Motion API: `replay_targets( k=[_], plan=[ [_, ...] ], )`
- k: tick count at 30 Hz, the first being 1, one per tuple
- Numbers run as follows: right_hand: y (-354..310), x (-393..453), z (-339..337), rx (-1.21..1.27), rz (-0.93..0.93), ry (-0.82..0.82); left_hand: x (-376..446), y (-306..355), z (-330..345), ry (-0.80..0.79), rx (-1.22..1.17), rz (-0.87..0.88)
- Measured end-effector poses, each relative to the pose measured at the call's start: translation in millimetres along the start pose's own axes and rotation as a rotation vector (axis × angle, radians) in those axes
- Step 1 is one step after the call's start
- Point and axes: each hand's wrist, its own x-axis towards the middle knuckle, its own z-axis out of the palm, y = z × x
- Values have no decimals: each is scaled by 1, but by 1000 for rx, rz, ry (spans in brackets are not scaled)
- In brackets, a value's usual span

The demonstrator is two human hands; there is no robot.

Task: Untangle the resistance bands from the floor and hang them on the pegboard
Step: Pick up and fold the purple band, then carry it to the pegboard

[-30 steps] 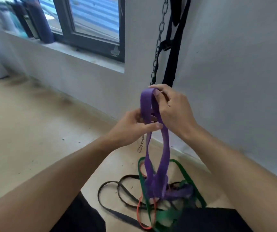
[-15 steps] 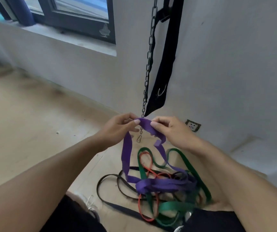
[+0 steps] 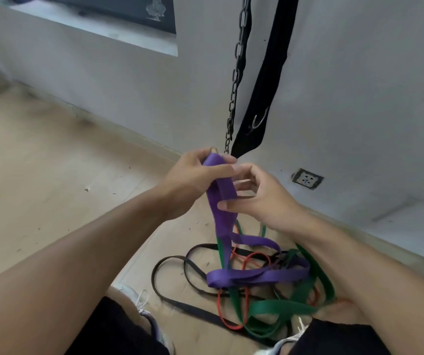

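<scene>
The left hand (image 3: 195, 180) grips the top fold of the purple band (image 3: 222, 201), fingers curled round it; the right hand (image 3: 259, 198) pinches the same strand just below. From both hands the band hangs straight down — its long axis near vertical — into the tangle of green band (image 3: 280, 307), red band (image 3: 221, 313) and black band (image 3: 170, 295) on the floor (image 3: 39, 188), near the wall. No containers show.

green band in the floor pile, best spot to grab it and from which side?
Take the green band at its wide flat run at the near edge of the pile, coming from above on the person's side. That stretch lies flat and on top, while farther back it passes under the purple band, which the left hand grips and the right hand pinches, and it crosses the red band.
</scene>
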Motion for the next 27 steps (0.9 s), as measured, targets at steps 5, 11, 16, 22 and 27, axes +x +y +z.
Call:
replay_targets(
  k=[5,11,16,22,27],
  plan=[
    [18,2,22,-274,-28,-51,-11,12,4,-179,-445,23],
    [39,9,26,-434,-34,-13,-13,32,-14,-220,-880,73],
    [28,17,-5,-609,-2,83,14,29,-63,353,-599,16],
    [-11,1,-23,-485,-229,253,23,-4,-60,390,319,50],
    [-21,-15,-11,-567,-255,198,-2,-7,-5,-259,401,33]
  ],
)
